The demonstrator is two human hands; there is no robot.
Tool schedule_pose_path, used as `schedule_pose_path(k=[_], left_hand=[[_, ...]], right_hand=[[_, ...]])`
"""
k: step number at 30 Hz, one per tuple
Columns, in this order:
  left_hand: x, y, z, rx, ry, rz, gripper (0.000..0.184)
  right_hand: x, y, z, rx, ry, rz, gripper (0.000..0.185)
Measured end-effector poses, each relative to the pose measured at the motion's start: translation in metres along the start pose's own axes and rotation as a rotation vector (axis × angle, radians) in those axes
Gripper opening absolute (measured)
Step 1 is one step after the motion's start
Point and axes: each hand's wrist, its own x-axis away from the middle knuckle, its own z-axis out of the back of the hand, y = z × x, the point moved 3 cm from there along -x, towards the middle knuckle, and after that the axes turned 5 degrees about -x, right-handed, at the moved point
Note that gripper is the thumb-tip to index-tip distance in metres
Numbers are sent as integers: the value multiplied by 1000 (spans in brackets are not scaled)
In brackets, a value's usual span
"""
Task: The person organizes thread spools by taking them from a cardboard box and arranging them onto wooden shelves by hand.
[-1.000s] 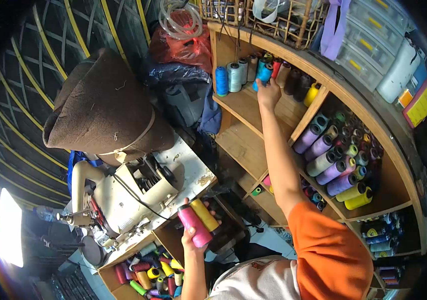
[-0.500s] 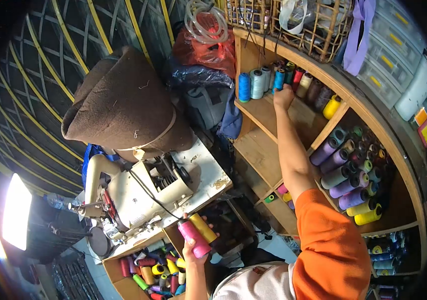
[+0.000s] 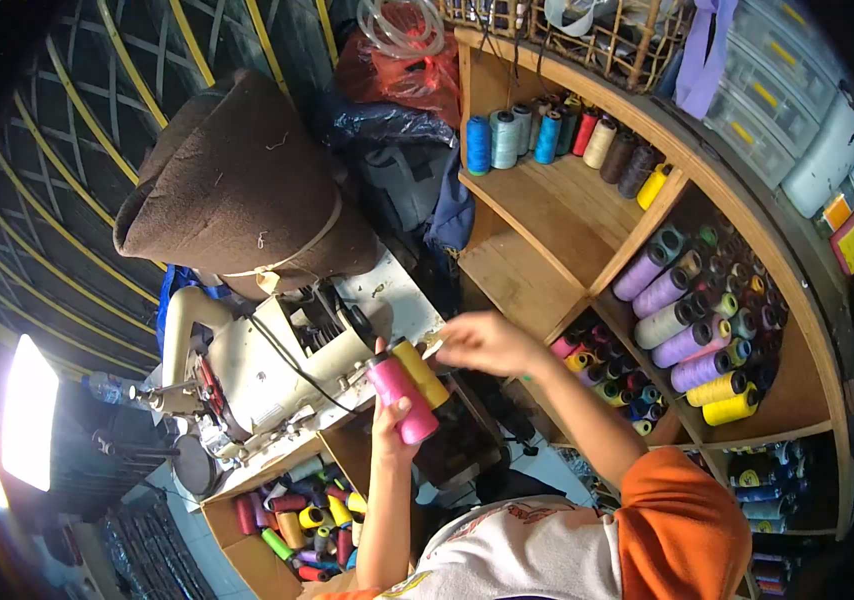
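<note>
Gap ran between table (image 3: 395, 290) and shelving (image 3: 550, 217). Right hand (image 3: 490, 345): hung loosely open near yellow spool (image 3: 427, 377). Left hand (image 3: 392, 430): gripped it beside pink spool (image 3: 408, 408), both tilted, dark-topped.

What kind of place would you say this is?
Probably a tailoring or sewing workshop: a sewing machine sits on a worktable, thread spools fill the wooden shelves, and the left hand holds two more.

The pink spool (image 3: 405, 398) and yellow spool (image 3: 423, 374) hide most left-hand fingers (image 3: 381, 345).
</note>
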Motion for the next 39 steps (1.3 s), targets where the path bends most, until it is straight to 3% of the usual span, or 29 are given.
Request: schedule_pose_path(k=[3, 5, 7, 10, 11, 12, 13, 14, 15, 16, 19, 20, 24, 27, 30, 31, 32, 33, 35, 37, 39], left_hand=[[-8, -4, -6, -99, -65, 8, 101], [-8, -5, -7, -68, -103, 32, 100], [-12, 1, -16, 26, -91, -30, 100], [-5, 6, -11, 35, -26, -15, 97], [0, 7, -4, -2, -9, 7, 96], [6, 7, 6, -39, 8, 29, 95], [11, 6, 13, -77, 25, 45, 95], [16, 4, 16, -68, 33, 0, 91], [23, 1, 19, -66, 49, 4, 90], [30, 0, 22, -65, 65, 7, 89], [46, -5, 24, -26, 106, -5, 86], [50, -7, 24, 15, 115, -13, 85], [65, -11, 31, 126, 100, -8, 76], [62, -10, 31, 172, 119, 5, 71], [49, -8, 38, 59, 189, 22, 70], [44, -2, 29, -26, 227, -5, 71], [35, 2, 20, -64, 241, -76, 73], [25, 6, 12, -102, 254, -146, 75], [4, 11, -6, -219, 222, -219, 81], [-13, 13, -21, -312, 188, -194, 85], [-29, 11, -25, -382, 136, -230, 87]], right_hand=[[13, -7, -27, 295, -62, -155, 39], [16, -2, -15, 35, -35, -172, 38], [12, 11, 5, -480, 116, -172, 38], [-27, -13, 93, -387, 664, 324, 55], [-36, -33, 121, -237, 947, 343, 53], [-50, -40, 158, 105, 1081, 462, 49], [-73, -48, 187, 59, 1139, 630, 43], [-78, -42, 212, 366, 1356, 258, 38], [-107, -10, 251, 322, 1389, 358, 36], [-116, -11, 254, 399, 1454, 172, 39], [-151, 30, 280, 672, 1515, 34, 36], [-159, 45, 289, 628, 1506, 150, 34], [-158, 39, 275, 714, 1523, 52, 33], [-153, 53, 274, 714, 1669, 219, 33], [-106, 16, 210, 466, 1386, 208, 31], [-80, -8, 164, 160, 1031, 309, 22], [-74, 4, 130, -156, 610, 202, 19], [-47, -22, 73, -183, 389, 75, 21], [-14, -9, 3, 25, -61, 85, 40], [9, -27, -32, 424, 1, 262, 55], [10, -28, -25, 409, 136, 137, 58]])
